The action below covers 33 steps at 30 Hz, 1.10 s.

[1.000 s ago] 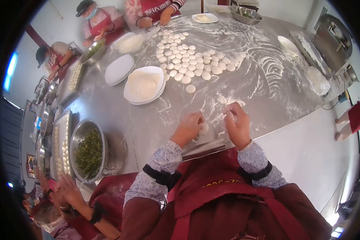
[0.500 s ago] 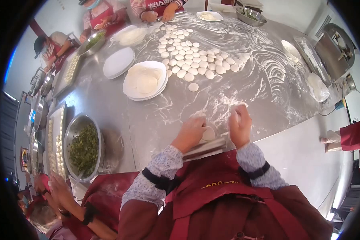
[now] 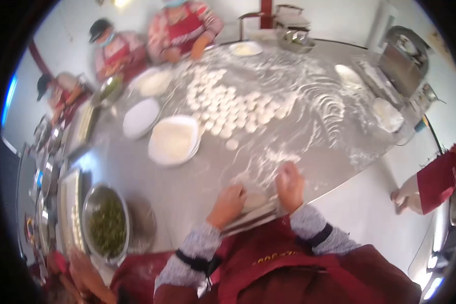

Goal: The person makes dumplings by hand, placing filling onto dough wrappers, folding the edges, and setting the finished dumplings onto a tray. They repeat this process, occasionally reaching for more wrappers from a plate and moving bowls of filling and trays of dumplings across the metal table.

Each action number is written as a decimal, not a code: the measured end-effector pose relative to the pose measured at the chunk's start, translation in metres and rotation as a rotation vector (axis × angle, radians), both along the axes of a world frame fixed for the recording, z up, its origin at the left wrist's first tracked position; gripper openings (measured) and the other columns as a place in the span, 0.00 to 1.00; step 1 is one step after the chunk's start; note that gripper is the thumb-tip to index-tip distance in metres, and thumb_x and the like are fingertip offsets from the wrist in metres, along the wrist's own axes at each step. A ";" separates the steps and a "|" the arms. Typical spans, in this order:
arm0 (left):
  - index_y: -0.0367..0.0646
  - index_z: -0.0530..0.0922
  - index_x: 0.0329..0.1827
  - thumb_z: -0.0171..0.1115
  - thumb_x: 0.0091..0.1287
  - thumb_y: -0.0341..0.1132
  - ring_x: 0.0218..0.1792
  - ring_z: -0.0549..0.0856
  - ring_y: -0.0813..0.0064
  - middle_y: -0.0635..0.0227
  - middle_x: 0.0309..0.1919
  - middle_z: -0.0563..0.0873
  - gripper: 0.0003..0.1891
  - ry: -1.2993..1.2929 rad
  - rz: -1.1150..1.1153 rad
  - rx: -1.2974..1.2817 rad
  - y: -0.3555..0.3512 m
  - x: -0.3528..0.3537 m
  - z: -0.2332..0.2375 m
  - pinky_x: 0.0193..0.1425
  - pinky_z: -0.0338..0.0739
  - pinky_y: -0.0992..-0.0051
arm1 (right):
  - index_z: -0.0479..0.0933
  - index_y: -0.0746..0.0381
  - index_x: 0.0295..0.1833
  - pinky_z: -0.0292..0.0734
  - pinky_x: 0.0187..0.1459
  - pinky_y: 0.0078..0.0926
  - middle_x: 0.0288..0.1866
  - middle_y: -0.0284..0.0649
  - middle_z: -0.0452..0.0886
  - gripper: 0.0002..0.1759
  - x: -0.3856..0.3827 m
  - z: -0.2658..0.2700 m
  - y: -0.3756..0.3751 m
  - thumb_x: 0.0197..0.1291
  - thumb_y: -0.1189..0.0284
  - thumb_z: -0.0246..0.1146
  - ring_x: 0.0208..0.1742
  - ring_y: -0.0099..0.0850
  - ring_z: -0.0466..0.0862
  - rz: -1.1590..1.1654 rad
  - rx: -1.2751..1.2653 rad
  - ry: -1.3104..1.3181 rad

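Near the table's front edge, a flat round dough wrapper lies between my hands, blurred by motion. My left hand is closed, its curled fingers at the wrapper's left edge. On the other side, my right hand is closed too, and what is inside it is hidden. Just below the wrapper, a flat board-like strip runs along the table edge. Farther up, many small floured dough discs lie in a group, with a single disc nearest me.
White plates with stacked wrappers stand left of the discs. A metal bowl of chopped green filling sits at the left, beside a tray of dumplings. Co-workers in red aprons stand across the floury steel table.
The view has tilted upward, so table and hands appear lower in the picture. Both my hands stay around the wrapper, which looks wider and more blurred now.
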<state>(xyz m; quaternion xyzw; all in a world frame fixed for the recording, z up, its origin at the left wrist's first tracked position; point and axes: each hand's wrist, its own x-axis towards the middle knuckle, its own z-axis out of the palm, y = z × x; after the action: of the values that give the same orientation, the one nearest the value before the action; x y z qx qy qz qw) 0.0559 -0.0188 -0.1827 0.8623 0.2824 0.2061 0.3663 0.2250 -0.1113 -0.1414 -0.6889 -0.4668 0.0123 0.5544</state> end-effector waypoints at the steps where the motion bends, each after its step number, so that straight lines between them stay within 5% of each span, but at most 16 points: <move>1: 0.37 0.74 0.31 0.56 0.59 0.33 0.32 0.78 0.49 0.50 0.27 0.79 0.08 0.060 0.003 -0.063 -0.004 0.002 0.020 0.38 0.71 0.58 | 0.70 0.64 0.37 0.71 0.31 0.42 0.30 0.53 0.76 0.08 0.001 0.001 0.002 0.53 0.71 0.56 0.32 0.51 0.78 -0.023 -0.120 0.043; 3: 0.37 0.74 0.31 0.55 0.59 0.33 0.33 0.78 0.48 0.50 0.27 0.79 0.07 0.143 0.016 -0.069 -0.010 0.012 0.037 0.38 0.71 0.56 | 0.72 0.64 0.37 0.73 0.33 0.43 0.33 0.54 0.77 0.10 0.003 -0.017 0.037 0.51 0.70 0.58 0.33 0.50 0.79 0.009 -0.243 0.048; 5: 0.37 0.75 0.32 0.55 0.60 0.33 0.34 0.78 0.48 0.50 0.27 0.79 0.07 0.063 0.064 -0.009 -0.003 0.029 0.030 0.38 0.71 0.56 | 0.70 0.63 0.37 0.72 0.32 0.46 0.28 0.57 0.76 0.11 0.005 -0.052 0.089 0.52 0.68 0.59 0.31 0.55 0.77 0.042 0.004 -0.302; 7: 0.38 0.75 0.33 0.56 0.60 0.34 0.33 0.78 0.48 0.51 0.27 0.80 0.07 0.017 0.083 0.021 0.006 0.034 0.017 0.38 0.71 0.56 | 0.68 0.64 0.39 0.72 0.32 0.47 0.28 0.57 0.76 0.12 -0.007 -0.005 0.089 0.53 0.68 0.58 0.31 0.57 0.76 0.058 -0.137 0.059; 10: 0.37 0.75 0.34 0.56 0.59 0.34 0.31 0.78 0.48 0.52 0.25 0.80 0.08 0.032 0.001 0.218 0.002 0.016 0.017 0.39 0.70 0.54 | 0.69 0.63 0.40 0.72 0.32 0.46 0.29 0.54 0.76 0.11 -0.005 -0.006 0.062 0.54 0.68 0.56 0.31 0.55 0.76 0.029 -0.110 0.115; 14: 0.35 0.75 0.32 0.58 0.57 0.32 0.29 0.79 0.51 0.54 0.24 0.81 0.08 0.163 -0.047 -0.047 0.004 0.002 0.018 0.36 0.72 0.60 | 0.67 0.64 0.41 0.71 0.32 0.49 0.25 0.55 0.75 0.12 -0.003 -0.006 0.005 0.54 0.69 0.56 0.30 0.56 0.76 0.070 -0.027 0.225; 17: 0.32 0.75 0.30 0.56 0.56 0.28 0.28 0.81 0.55 0.53 0.23 0.81 0.06 0.217 -0.013 -0.073 -0.008 0.012 0.026 0.35 0.73 0.65 | 0.67 0.64 0.42 0.70 0.32 0.49 0.25 0.55 0.76 0.12 -0.004 -0.007 0.038 0.54 0.69 0.55 0.31 0.56 0.77 0.031 0.021 0.156; 19: 0.36 0.74 0.34 0.57 0.58 0.33 0.31 0.79 0.48 0.52 0.26 0.81 0.08 0.006 0.003 0.050 -0.007 0.030 0.034 0.35 0.71 0.56 | 0.67 0.63 0.42 0.71 0.32 0.49 0.26 0.54 0.76 0.12 -0.006 -0.004 0.071 0.54 0.69 0.55 0.31 0.56 0.77 0.047 -0.065 0.151; 23: 0.35 0.76 0.31 0.54 0.56 0.28 0.31 0.79 0.47 0.51 0.27 0.81 0.05 0.144 -0.015 0.047 -0.002 0.028 0.025 0.36 0.71 0.56 | 0.66 0.62 0.42 0.71 0.33 0.49 0.27 0.54 0.77 0.13 -0.005 -0.005 0.062 0.54 0.68 0.56 0.31 0.56 0.77 0.052 -0.148 0.161; 25: 0.31 0.77 0.29 0.56 0.56 0.29 0.24 0.80 0.57 0.53 0.21 0.80 0.07 0.077 -0.040 0.206 0.005 0.016 0.011 0.33 0.73 0.66 | 0.66 0.62 0.42 0.70 0.33 0.48 0.27 0.54 0.76 0.13 0.000 -0.014 0.036 0.53 0.68 0.56 0.31 0.56 0.77 0.055 -0.120 0.150; 28: 0.32 0.77 0.29 0.57 0.55 0.28 0.25 0.80 0.57 0.56 0.22 0.81 0.06 0.178 0.015 -0.064 -0.002 0.004 0.022 0.33 0.73 0.66 | 0.65 0.61 0.42 0.70 0.31 0.48 0.26 0.53 0.76 0.13 -0.004 -0.003 0.001 0.53 0.68 0.56 0.30 0.55 0.77 0.077 -0.078 0.243; 33: 0.33 0.75 0.30 0.54 0.56 0.27 0.28 0.80 0.52 0.54 0.23 0.81 0.05 0.040 0.029 0.068 -0.014 0.034 0.036 0.36 0.72 0.61 | 0.66 0.61 0.40 0.69 0.30 0.49 0.26 0.55 0.75 0.11 -0.005 -0.006 0.072 0.54 0.68 0.55 0.30 0.55 0.76 0.053 -0.111 0.175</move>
<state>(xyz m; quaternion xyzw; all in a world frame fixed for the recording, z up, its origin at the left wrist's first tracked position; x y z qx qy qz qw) 0.0903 -0.0333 -0.1467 0.8741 0.2948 0.2039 0.3279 0.2198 -0.0397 -0.1478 -0.7022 -0.4332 0.1130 0.5536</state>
